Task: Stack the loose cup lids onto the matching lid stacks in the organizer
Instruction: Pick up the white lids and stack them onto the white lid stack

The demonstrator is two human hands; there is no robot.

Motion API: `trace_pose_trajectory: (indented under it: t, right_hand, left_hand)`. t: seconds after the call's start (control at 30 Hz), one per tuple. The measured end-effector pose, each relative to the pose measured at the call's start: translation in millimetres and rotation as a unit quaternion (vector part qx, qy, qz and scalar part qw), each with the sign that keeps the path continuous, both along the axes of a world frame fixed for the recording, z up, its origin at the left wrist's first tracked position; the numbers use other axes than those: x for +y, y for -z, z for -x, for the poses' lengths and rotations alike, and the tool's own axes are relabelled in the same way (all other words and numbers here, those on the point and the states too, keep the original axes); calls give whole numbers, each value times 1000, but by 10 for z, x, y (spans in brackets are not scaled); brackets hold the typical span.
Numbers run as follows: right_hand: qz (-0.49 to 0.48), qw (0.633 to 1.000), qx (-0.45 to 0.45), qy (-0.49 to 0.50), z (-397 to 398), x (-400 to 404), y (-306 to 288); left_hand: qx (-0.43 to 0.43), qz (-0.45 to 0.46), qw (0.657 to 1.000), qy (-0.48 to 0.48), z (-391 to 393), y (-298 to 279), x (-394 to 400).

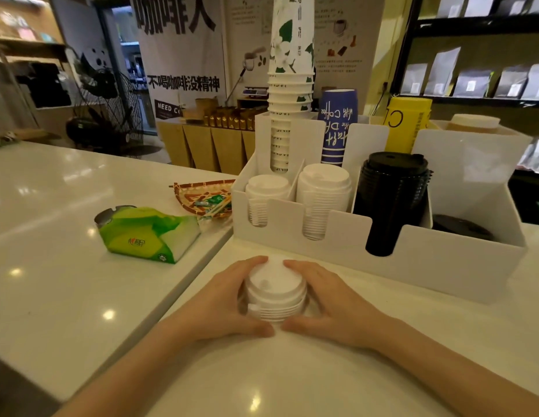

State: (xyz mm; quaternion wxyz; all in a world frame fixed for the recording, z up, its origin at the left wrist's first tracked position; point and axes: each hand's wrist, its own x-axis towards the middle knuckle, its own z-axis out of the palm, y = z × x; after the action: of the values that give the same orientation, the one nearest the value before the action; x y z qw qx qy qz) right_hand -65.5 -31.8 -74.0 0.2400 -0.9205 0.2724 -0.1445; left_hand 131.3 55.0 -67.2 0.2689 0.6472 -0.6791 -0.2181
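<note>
- I see both hands cupped around a short stack of loose white lids (275, 291) standing on the white counter (292, 380), low centre of view.
- Left hand (223, 299) wraps the stack from its 9 o'clock side: fingertips touch the top lid's far rim near 11 o'clock, thumb lies along the base near 6 o'clock.
- Right hand (334, 299) mirrors it from 3 o'clock: fingertips on the far rim near 1 o'clock, thumb at the base, its tip just beside the left thumb's.
- Grip state: both hands closed on the stack. I cannot tell whether it is lifted off the counter or resting on it.
- At 12 to 2 o'clock of the stack, near it, stands the white organizer (346, 260).
- Front compartments, left to right: small white lid stack (266, 188), larger white lid stack (324, 183), tall black lid stack (393, 188), and a low black lid (460, 227) in the rightmost bay.
- Rear slots hold upright nested cups: white with green leaf print (291, 55), blue cups (337, 121), yellow cups (408, 121).
- At 10 o'clock of the hands, well apart, lies a green tissue pack (148, 236); beyond it, a woven tray (202, 197) of small packets touches the organizer's left wall.
</note>
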Motion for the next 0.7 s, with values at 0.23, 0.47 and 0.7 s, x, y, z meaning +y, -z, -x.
trace_pose_trajectory:
  t: [0.23,0.47,0.7]
  right_hand:
    - [-74,992,-95,37,12,30,14]
    - [-133,973,-179,66,-15,84,-126]
    - [-128,964,-223,71,-212,-83,-600]
  left_hand:
    - [57,57,997,-20,41,34,-2]
    - [118,115,985,-48,51,-48,-18]
    - [170,169,970,-42,-129,-470,-220]
